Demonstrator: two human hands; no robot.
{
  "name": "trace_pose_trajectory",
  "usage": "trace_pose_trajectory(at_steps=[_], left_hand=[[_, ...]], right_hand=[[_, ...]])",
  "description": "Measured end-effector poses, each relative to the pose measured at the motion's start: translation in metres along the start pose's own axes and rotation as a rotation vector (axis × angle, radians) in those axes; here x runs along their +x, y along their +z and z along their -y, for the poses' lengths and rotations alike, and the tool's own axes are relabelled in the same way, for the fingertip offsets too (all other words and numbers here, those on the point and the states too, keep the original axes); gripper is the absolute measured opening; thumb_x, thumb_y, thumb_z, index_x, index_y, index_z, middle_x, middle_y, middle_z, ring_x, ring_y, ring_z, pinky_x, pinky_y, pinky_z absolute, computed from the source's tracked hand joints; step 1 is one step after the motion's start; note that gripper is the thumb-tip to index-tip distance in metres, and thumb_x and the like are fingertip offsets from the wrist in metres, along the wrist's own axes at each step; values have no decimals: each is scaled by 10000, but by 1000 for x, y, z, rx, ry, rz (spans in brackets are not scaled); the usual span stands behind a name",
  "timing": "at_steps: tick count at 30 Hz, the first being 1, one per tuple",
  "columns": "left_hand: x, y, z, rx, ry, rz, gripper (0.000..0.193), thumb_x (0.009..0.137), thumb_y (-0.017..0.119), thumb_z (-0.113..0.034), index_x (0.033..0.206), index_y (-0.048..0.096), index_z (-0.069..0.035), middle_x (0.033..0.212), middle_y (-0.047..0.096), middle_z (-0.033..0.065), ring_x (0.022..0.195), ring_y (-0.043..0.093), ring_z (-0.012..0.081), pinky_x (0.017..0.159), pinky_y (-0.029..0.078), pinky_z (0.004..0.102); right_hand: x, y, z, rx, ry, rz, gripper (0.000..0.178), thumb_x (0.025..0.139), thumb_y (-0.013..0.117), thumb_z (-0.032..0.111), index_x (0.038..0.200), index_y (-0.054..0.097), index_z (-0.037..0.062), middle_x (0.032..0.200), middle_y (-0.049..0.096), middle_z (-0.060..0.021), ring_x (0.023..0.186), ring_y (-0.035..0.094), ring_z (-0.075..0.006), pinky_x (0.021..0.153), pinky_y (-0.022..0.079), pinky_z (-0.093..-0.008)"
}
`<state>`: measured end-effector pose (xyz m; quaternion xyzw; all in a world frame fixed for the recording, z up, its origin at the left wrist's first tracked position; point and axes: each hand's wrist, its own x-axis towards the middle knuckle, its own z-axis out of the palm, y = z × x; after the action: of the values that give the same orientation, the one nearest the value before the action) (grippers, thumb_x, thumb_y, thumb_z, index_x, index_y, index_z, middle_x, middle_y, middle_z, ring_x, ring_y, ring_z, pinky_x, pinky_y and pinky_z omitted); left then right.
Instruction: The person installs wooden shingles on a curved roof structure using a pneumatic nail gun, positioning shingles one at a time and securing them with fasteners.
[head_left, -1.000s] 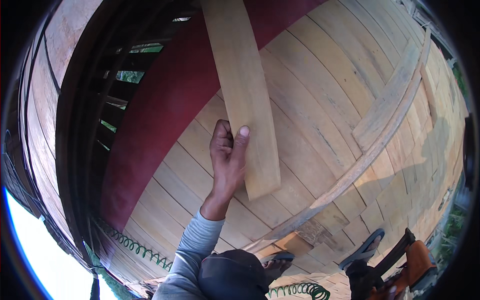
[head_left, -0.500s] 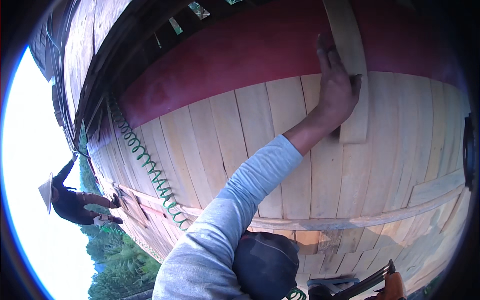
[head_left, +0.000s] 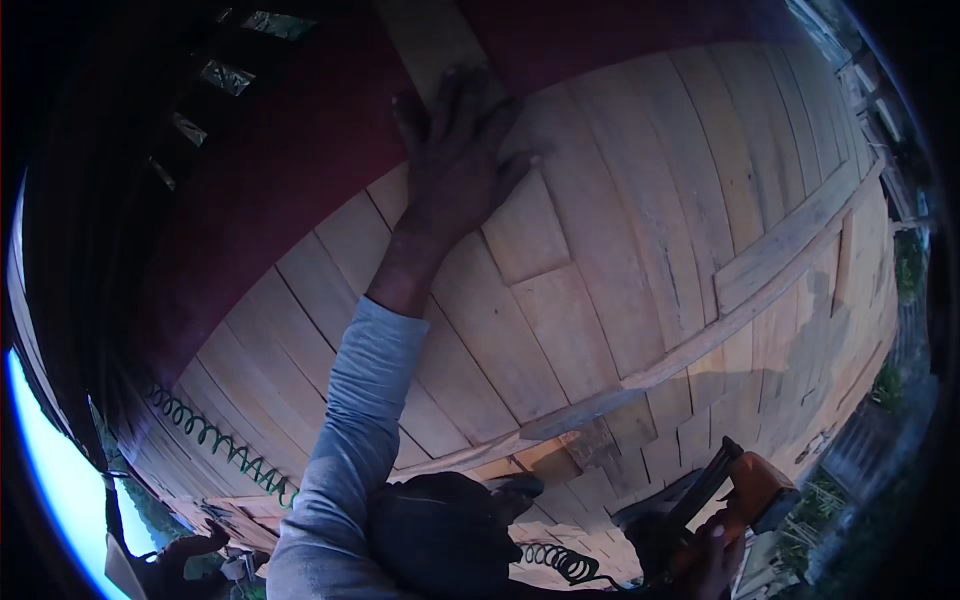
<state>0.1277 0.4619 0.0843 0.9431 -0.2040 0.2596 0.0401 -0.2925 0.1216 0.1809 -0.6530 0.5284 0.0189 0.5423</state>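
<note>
My left hand [head_left: 452,165], in a grey sleeve, lies with spread fingers on a loose pale wooden plank [head_left: 528,232]. This plank crosses the dark red band [head_left: 270,220] and overlaps the wall of fitted planks [head_left: 490,335]. At the lower right, my right hand [head_left: 722,560] is wrapped round an orange and black nail gun [head_left: 757,488], its long dark nose pointing up toward the wall. Part of that hand is hidden by the tool and the picture's edge. A dark rounded shape [head_left: 435,530] beside my left forearm covers some of the wall; I cannot tell what it is.
A raised wooden strip [head_left: 660,368] runs across the planks. Green coiled hose [head_left: 225,440] hangs along the left, and another coil [head_left: 560,562] lies near the nail gun. A co-worker [head_left: 185,562] in a conical hat stands at lower left. Dark framing with gaps is overhead.
The view has swung round, so my left hand and the plank sit further left. My left fingers have spread flatter over the plank. More of the nail gun and my right hand shows.
</note>
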Motion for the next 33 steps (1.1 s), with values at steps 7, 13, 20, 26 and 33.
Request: trace_pose_trajectory(at_steps=[7, 13, 20, 26, 33], left_hand=[[29, -14, -23, -14, 61, 32, 568, 881, 706, -465, 1348, 599, -162, 1569, 359, 130, 1504, 248, 355, 1165, 179, 705], [20, -11, -33, 62, -52, 17, 569, 916, 674, -422, 1383, 552, -120, 1567, 357, 173, 1494, 263, 384, 1181, 187, 659], [20, -15, -41, 29, -77, 58, 626, 889, 678, -498, 1357, 553, -103, 1546, 335, 202, 1485, 237, 420, 1140, 233, 675], [58, -13, 7, 286, -221, -61, 728, 860, 681, -582, 1449, 495, -197, 1560, 315, 213, 1474, 232, 456, 1118, 226, 704], [150, 16, 108, 174, -297, -236, 691, 824, 694, -532, 1431, 505, -261, 1538, 369, 183, 1425, 354, 414, 1122, 309, 632]], right_hand=[[19, -16, -5, 17, -41, 110, 317, 973, 670, 253, 1159, 529, 39, 793, 578, -46, 616, 537, -112, 535, 444, -265], [11, 6, 5, -17, -80, 194, 215, 997, 667, 239, 991, 537, 68, 555, 515, -17, 429, 421, -91, 414, 307, -239], [22, -10, -29, -109, -69, 178, 243, 1010, 647, 264, 1077, 517, 69, 639, 565, -27, 507, 447, -86, 454, 321, -244], [39, -19, -55, -55, -70, 233, 217, 1005, 648, 189, 1149, 527, 82, 689, 572, -29, 522, 468, -79, 460, 359, -228], [55, -49, -129, -156, -124, 99, 348, 998, 655, 176, 1290, 487, 90, 710, 574, -29, 521, 467, -76, 459, 362, -224]])
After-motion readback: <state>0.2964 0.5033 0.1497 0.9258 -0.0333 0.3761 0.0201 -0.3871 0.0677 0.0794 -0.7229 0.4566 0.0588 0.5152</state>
